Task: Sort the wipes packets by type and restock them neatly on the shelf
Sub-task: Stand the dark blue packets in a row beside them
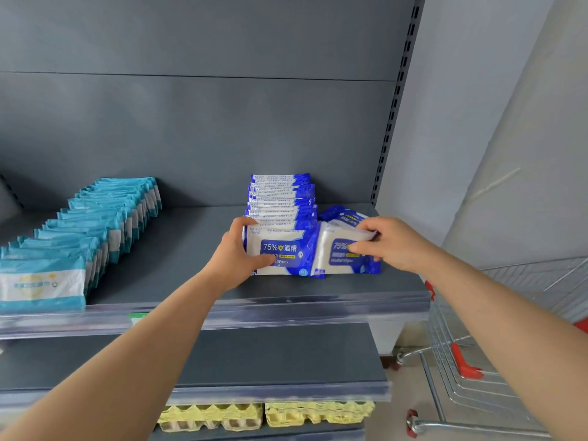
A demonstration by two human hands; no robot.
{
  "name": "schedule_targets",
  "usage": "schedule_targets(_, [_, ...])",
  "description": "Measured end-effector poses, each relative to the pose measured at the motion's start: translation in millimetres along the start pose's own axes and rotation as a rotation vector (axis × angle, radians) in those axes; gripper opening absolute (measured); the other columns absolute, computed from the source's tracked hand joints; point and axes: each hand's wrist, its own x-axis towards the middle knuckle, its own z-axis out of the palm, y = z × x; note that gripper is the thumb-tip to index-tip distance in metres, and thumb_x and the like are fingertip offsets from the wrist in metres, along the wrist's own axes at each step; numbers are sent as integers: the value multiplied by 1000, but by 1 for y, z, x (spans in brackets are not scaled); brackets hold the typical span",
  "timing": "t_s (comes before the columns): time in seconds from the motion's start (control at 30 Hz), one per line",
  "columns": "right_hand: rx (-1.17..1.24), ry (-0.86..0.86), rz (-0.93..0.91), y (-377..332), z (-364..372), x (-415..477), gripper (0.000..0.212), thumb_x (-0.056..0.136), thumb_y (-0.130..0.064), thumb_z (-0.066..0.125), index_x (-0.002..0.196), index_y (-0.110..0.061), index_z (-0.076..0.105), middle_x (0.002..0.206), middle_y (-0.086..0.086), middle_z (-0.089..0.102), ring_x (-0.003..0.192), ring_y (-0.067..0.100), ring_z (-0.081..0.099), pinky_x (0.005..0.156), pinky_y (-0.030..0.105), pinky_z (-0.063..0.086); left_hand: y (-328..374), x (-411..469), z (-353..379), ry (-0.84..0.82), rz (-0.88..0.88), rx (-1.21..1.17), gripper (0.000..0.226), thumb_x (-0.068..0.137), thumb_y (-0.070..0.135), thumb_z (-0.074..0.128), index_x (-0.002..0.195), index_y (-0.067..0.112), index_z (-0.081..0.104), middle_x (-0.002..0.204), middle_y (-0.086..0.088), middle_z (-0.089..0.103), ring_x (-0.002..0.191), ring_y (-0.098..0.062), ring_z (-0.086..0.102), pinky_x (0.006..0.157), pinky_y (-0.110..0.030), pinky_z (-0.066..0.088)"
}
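Head view: the left hand [237,253] curls round the left end of the front packet [281,254], thumb over its top edge and fingers on its face, at the near end of the blue-and-white row [280,202] standing at centre frame on the shelf [178,249]. The right hand [391,243] pinches a loose packet [343,254] of the same print just right of it, upright and touching the front packet's end. Another blue packet [342,214] lies tipped behind. The teal packets [95,224] stand in their own row at left, well apart. These packs look light, soft and pillowy in glossy film, so they probably slip and slump. Holding them by the ends or the crimped seams, with a steadying press on the row, should keep them from toppling.
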Motion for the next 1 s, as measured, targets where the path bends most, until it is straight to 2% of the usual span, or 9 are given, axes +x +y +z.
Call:
schedule_targets(0.17, [-140,102,-57,-30,48,16,18,75,-31,77,76,-20,63,75,-11,61,69,8,57,60,25,42,1,2,6,4,-80,-188,39,91,36,62,118,35,34,133,-6,40,105,-21,62,78,-37,59])
schedule_targets(0.27, [-85,103,-72,-38,66,23,27,68,-36,83,73,-24,59,76,-9,62,63,7,58,58,27,44,-2,-1,9,-4,-48,-157,82,60,61,80,121,37,30,130,1,35,111,-17,57,89,-38,55])
schedule_targets(0.37, [11,103,-73,-35,68,28,32,68,-43,81,81,-23,59,80,-9,64,61,3,59,53,22,44,-7,0,13,24,12,-39,87,60,42,88,122,34,27,129,1,35,109,-16,58,83,-33,57])
schedule_targets(0.43, [14,218,-55,-25,57,33,29,79,-49,67,84,-21,60,84,-11,65,73,6,60,63,27,47,-12,5,14,36,21,-55,83,63,36,87,121,33,28,130,-1,38,106,-16,61,76,-30,59])
schedule_targets(0.5, [-165,302,-13,-6,40,42,27,94,-39,46,83,-17,56,87,-6,60,81,18,55,70,33,43,-15,9,12,18,10,-76,87,57,45,88,119,35,28,130,-2,42,104,-15,64,73,-30,59])
schedule_targets(0.63, [-599,51,23,34,24,61,29,100,-18,31,106,-9,57,118,8,58,109,30,49,86,36,38,-15,8,10,-8,-9,-94,92,48,51,84,119,35,28,131,-5,47,99,-13,67,67,-26,58])
schedule_targets(0.77, [-663,29,-47,38,18,56,35,96,-14,38,124,-19,59,129,5,58,112,28,53,87,33,40,-12,8,11,16,-11,-70,81,62,35,85,118,33,27,131,-7,48,95,-12,67,62,-19,56])
schedule_targets(0.87, [-438,101,-26,39,8,54,30,92,-22,54,120,-22,64,119,4,63,104,25,59,80,30,45,-10,8,11,12,-33,-79,86,55,41,84,118,35,27,131,-7,49,95,-13,68,65,-23,57])
schedule_targets(1.0, [-334,-17,134,36,4,59,71,83,-43,69,141,-14,41,131,11,53,106,25,59,79,31,49,-5,6,12,5,-54,-65,85,54,42,81,119,35,26,129,-7,51,96,-15,68,71,-31,60])
